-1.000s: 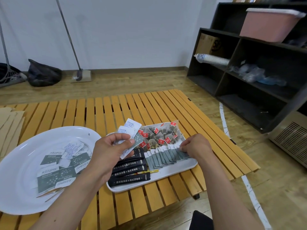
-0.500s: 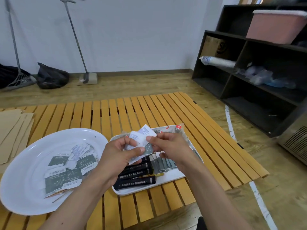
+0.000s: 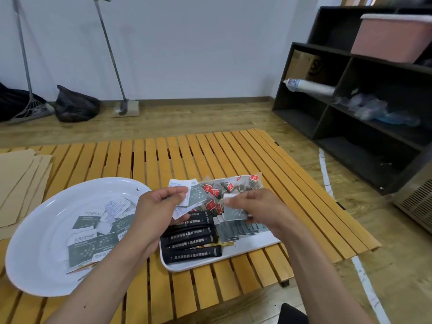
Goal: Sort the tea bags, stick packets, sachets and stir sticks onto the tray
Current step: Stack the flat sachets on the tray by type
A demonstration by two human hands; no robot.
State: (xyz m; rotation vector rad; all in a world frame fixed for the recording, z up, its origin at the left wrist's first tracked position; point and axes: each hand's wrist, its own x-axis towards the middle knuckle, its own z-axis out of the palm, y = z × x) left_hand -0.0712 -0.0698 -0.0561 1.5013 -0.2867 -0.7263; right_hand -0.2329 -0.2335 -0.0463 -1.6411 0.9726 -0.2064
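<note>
The right hand (image 3: pixel 254 206) pinches one grey-green sachet (image 3: pixel 235 212), the left hand (image 3: pixel 159 206) clamps a small fan of sachets (image 3: pixel 187 195) — light, flat, floppy packets, probably slick, best nipped at an edge.

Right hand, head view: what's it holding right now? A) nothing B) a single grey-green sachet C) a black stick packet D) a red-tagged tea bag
B: the right hand pinches one grey-green sachet above the white tray, while the black stick packets and the red-tagged tea bags lie on the tray.
</note>
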